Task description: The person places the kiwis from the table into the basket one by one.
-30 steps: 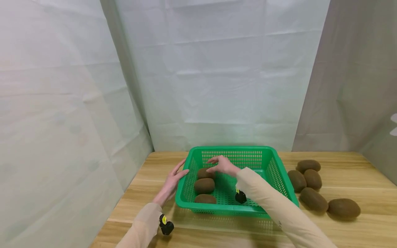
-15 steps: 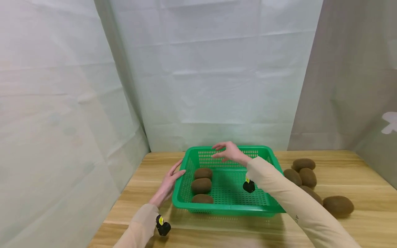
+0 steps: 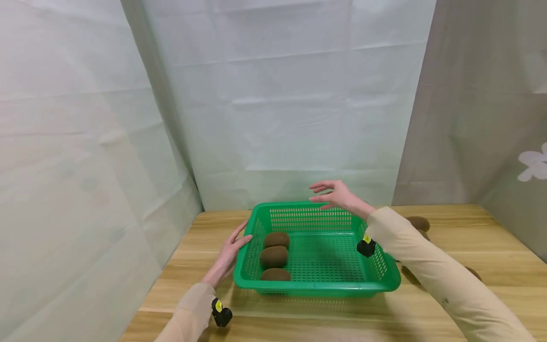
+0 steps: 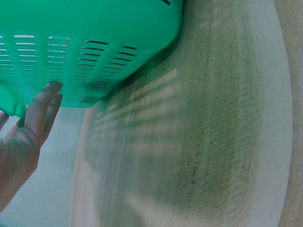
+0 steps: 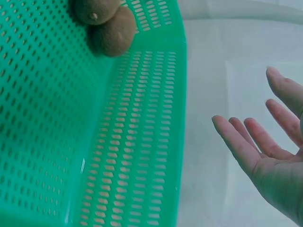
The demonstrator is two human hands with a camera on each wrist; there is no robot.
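A green perforated plastic basket (image 3: pixel 316 285) stands on the wooden table. Three brown kiwis line its left side: a far one (image 3: pixel 277 239), a middle one (image 3: pixel 274 257) and a near one (image 3: pixel 275 274). My left hand (image 3: pixel 228 249) holds the basket's left rim, thumb over the edge; in the left wrist view its fingers (image 4: pixel 43 111) lie against the outer wall. Above the basket's far rim hovers my right hand (image 3: pixel 339 195), fingers spread and loosely bent around nothing. The right wrist view shows this hand (image 5: pixel 274 163) apart from the basket, with two kiwis (image 5: pixel 113 33) in the corner.
Right of the basket, more kiwis (image 3: pixel 418 223) lie on the table (image 3: pixel 453 232), partly hidden by my right sleeve (image 3: pixel 431 266). Pale cloth hangs behind (image 3: pixel 295 118) and along the left side (image 3: pixel 85 156).
My right hand has lifted away from the far kiwi and moved up and to the right, out over the far rim. The left hand has stayed at the left rim.
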